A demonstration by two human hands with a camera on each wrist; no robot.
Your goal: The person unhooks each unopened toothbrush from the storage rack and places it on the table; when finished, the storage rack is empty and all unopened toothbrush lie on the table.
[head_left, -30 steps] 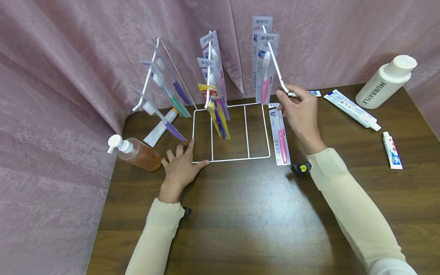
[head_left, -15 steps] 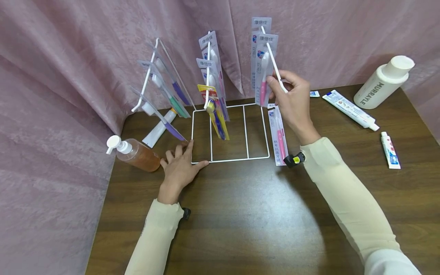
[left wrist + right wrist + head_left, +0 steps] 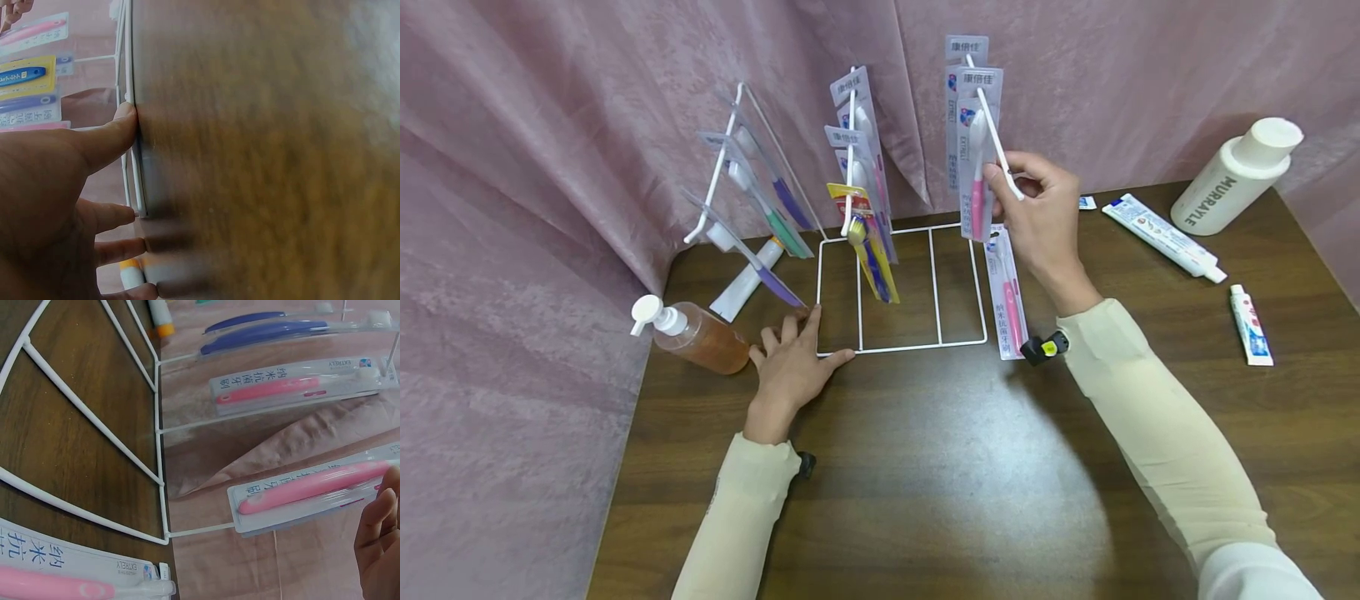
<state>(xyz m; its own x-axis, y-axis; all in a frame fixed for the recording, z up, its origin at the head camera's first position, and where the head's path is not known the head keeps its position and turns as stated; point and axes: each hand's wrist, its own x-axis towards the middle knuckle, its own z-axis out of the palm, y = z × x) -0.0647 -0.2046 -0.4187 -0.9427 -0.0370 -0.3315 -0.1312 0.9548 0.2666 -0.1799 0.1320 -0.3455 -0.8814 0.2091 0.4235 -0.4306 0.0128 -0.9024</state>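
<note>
A white wire display rack stands on the table, with packaged toothbrushes hanging on its arms. My left hand, fingers spread, rests at the base's front left corner; in the left wrist view its thumb touches the wire. At the right arm, my right hand pinches the edge of a packaged pink toothbrush, which hangs from that arm. The same toothbrush meets the fingertips at the edge of the right wrist view. Behind it hangs another package. A further packaged pink toothbrush lies beside the base.
A pump bottle and a toothpaste tube sit left of the rack. Toward the right are a larger tube, a small tube and a white bottle. Pink curtain hangs behind.
My right hand has moved left and up from the tip of the right arm to the hanging pink toothbrush. That package has shifted slightly forward. The left hand stays in place.
</note>
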